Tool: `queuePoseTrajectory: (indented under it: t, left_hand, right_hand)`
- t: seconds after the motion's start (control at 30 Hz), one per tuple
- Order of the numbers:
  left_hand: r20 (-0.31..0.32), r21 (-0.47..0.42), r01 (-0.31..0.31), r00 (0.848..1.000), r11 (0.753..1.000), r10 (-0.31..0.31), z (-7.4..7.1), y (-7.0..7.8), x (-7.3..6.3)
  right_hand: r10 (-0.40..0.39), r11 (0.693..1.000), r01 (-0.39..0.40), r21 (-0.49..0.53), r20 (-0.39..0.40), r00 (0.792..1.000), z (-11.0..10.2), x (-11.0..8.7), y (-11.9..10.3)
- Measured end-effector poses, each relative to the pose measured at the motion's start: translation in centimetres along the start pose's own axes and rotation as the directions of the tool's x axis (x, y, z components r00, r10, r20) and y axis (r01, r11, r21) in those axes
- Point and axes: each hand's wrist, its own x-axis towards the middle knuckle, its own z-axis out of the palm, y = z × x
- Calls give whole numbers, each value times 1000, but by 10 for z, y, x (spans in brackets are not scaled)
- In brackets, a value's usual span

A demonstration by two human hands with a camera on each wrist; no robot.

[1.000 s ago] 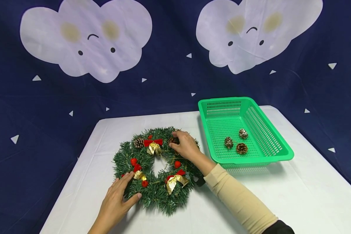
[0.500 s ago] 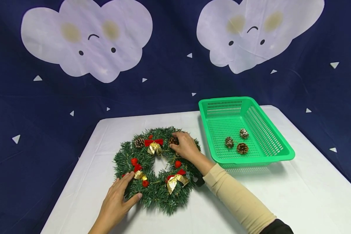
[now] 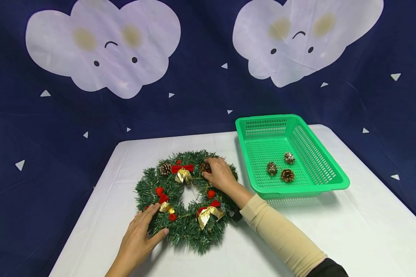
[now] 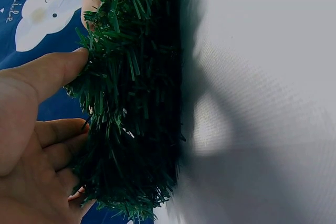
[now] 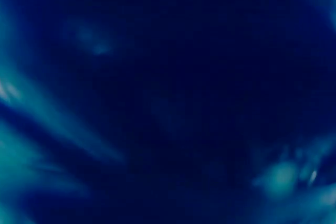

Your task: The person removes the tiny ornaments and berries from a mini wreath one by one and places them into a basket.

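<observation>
A green tinsel wreath (image 3: 194,238) lies on the white table, trimmed with red-and-gold bows (image 3: 204,217) and red berries. My right hand (image 3: 222,173) pinches a brown pine cone (image 3: 205,167) between thumb and fingers at the wreath's upper right. Another pine cone (image 3: 165,169) sits at its upper left, beside a bow. My left hand (image 3: 136,234) rests on the lower left of the wreath, fingers extended and thumb apart. In the left wrist view, the thumb (image 4: 58,72) touches the green tinsel. The right wrist view is dark and blurred.
To the right stands a green plastic basket (image 3: 319,148) holding three pine cones (image 3: 287,176). A dark blue cloth with cloud faces (image 3: 104,42) hangs behind the table. A black object (image 3: 236,214) shows under the right forearm, by the wreath's edge.
The right hand stays at the wreath's upper right, its fingers shifting only slightly, and a little more of the pine cone shows. The left hand has hardly moved.
</observation>
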Motion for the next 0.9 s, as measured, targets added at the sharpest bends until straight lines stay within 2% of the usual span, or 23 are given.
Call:
queuePoseTrajectory:
  t: [0.43,0.77,0.9]
  left_hand:
    - [-26,7,-17,1000,1000,17,1,-1,0]
    - [-40,-3,-30,999,1000,30,0,-1,0]
    - [-48,-6,-39,998,999,39,1,-1,-1]
  right_hand:
    - [17,993,-11,117,-45,999,-5,-3,-1]
    - [44,985,-37,169,-40,998,-22,-6,-9]
    - [26,980,-17,199,-47,999,-30,-11,-12]
